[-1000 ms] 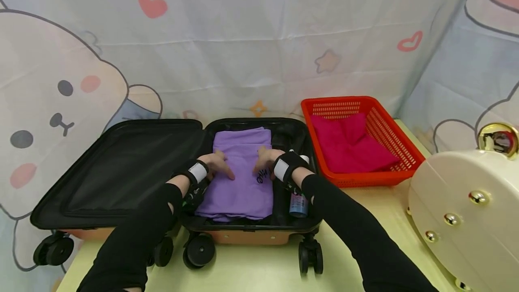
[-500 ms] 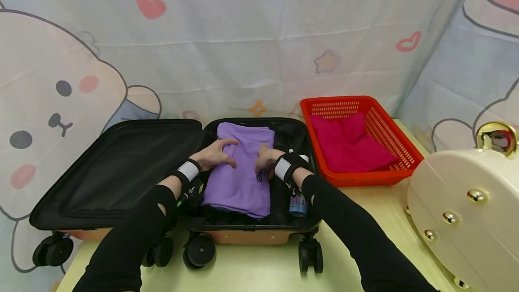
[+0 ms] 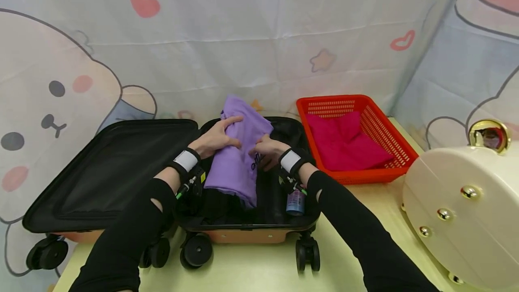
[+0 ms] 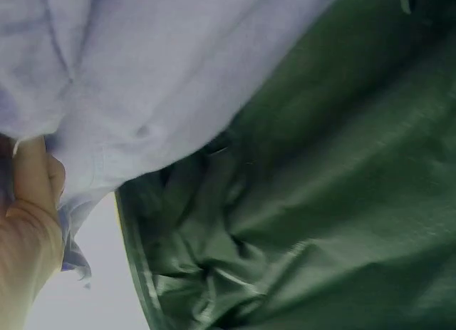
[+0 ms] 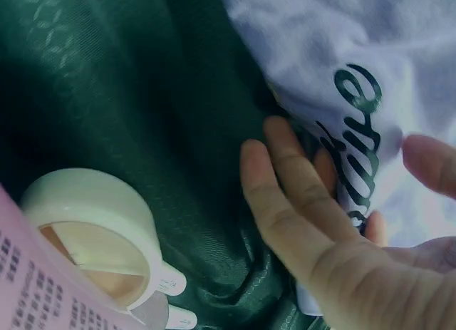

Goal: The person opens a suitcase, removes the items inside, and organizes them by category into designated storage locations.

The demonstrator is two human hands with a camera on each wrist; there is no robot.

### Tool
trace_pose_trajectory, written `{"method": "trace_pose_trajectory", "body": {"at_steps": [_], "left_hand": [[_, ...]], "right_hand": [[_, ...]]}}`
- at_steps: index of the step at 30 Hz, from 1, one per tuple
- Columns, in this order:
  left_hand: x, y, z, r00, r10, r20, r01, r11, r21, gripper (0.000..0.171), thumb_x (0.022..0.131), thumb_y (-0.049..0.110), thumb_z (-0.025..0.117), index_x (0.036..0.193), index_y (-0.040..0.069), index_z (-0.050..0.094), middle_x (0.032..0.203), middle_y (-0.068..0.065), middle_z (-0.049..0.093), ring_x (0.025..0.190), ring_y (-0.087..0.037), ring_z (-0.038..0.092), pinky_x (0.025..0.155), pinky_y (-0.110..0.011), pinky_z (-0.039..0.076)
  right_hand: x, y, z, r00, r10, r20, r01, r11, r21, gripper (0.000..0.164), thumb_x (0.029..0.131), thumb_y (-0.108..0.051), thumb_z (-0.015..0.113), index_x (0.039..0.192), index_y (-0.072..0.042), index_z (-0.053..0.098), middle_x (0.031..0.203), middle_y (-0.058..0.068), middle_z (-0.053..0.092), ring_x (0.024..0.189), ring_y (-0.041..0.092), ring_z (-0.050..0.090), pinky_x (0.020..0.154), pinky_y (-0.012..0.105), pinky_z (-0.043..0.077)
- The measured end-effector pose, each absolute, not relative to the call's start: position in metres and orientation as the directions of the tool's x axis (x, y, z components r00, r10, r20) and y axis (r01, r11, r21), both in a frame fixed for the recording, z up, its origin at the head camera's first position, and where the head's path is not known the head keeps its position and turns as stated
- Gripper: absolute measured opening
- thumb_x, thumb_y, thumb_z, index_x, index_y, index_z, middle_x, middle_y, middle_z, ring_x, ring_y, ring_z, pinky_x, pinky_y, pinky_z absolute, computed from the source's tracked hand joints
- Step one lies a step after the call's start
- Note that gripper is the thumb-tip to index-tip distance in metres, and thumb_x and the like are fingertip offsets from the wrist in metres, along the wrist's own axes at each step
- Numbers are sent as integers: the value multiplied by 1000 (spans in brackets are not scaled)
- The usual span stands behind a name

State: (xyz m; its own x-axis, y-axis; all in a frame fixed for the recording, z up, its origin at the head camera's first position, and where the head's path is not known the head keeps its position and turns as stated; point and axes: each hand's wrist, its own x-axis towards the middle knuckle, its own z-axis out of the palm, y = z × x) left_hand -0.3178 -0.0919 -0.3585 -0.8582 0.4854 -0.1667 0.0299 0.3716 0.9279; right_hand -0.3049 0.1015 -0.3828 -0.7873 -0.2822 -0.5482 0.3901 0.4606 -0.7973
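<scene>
A folded purple garment (image 3: 235, 166) with black script lettering tilts up over the right half of an open suitcase (image 3: 247, 226), its far end raised at the suitcase's back rim. My left hand (image 3: 216, 139) grips its left edge, thumb and fingers spread over the cloth. At the right edge, my right hand (image 3: 270, 150) holds the garment near the lettering. In the right wrist view, some fingers (image 5: 299, 194) go to the cloth's underside while another digit lies on top. In the left wrist view, the garment (image 4: 142, 73) hangs above the dark lining (image 4: 320, 202).
A pink-and-blue bottle (image 3: 295, 204) lies in the suitcase's right side, near a white round item (image 5: 92, 230). The suitcase lid (image 3: 125, 170) lies open at left. At right stand a red basket (image 3: 365, 177) holding pink cloth (image 3: 348, 145), and a cream case (image 3: 466, 193).
The purple garment, flat in the suitcase before, has turned slightly and its far end has lifted. My left hand has moved up along its left edge; black contents show below its near end.
</scene>
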Motion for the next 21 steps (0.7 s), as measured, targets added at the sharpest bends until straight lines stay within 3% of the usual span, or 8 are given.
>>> {"method": "trace_pose_trajectory", "body": {"at_steps": [2,5,8,11,14,17,21], "left_hand": [[-318,-89,-351,-862,487,-142,48,357,933,91,83,-3,69,160,19,28,166,-20,14,143,-36,30,113,-51,36],[-319,-84,-341,-864,493,-100,78,328,941,91,83,-3,69,161,18,27,166,-18,12,143,-35,28,114,-50,33],[-320,-78,-330,-866,496,-60,98,287,953,90,83,-5,68,160,17,27,167,-17,10,143,-34,27,115,-48,32],[-320,-72,-319,-868,496,-26,116,253,960,89,84,-5,68,160,17,27,167,-16,11,142,-32,28,114,-46,32],[-320,-67,-309,-869,494,7,128,211,969,89,84,-5,69,160,18,28,167,-15,12,141,-31,29,115,-45,31],[-320,-64,-301,-873,486,39,141,176,974,90,83,-5,69,160,19,29,168,-13,12,143,-29,28,119,-44,28],[-321,-62,-296,-889,452,75,158,148,976,89,82,-6,70,159,18,32,168,-12,15,147,-26,26,123,-44,23]], "right_hand": [[-306,104,-381,-790,-297,-536,415,384,-825,75,103,-18,51,159,-9,1,164,19,15,134,50,50,112,59,42],[-308,106,-378,-810,-292,-509,441,268,-856,70,105,-20,48,158,-9,3,158,24,27,135,52,48,113,60,40],[-309,107,-374,-833,-263,-488,466,144,-873,63,105,-21,47,153,-10,8,134,25,49,133,50,51,112,61,40],[-310,109,-370,-845,-265,-464,474,28,-880,56,106,-25,46,151,-6,18,123,20,51,135,47,49,113,62,40],[-311,115,-367,-839,-317,-443,482,-52,-875,58,107,-32,42,153,-4,23,141,21,44,143,43,40,117,63,33],[-312,121,-366,-820,-375,-432,501,-105,-859,64,107,-42,39,156,-6,19,156,18,30,146,37,32,121,61,26],[-313,128,-366,-805,-448,-388,508,-182,-842,53,106,-49,35,145,-13,33,138,8,46,125,24,47,110,44,40]]}}
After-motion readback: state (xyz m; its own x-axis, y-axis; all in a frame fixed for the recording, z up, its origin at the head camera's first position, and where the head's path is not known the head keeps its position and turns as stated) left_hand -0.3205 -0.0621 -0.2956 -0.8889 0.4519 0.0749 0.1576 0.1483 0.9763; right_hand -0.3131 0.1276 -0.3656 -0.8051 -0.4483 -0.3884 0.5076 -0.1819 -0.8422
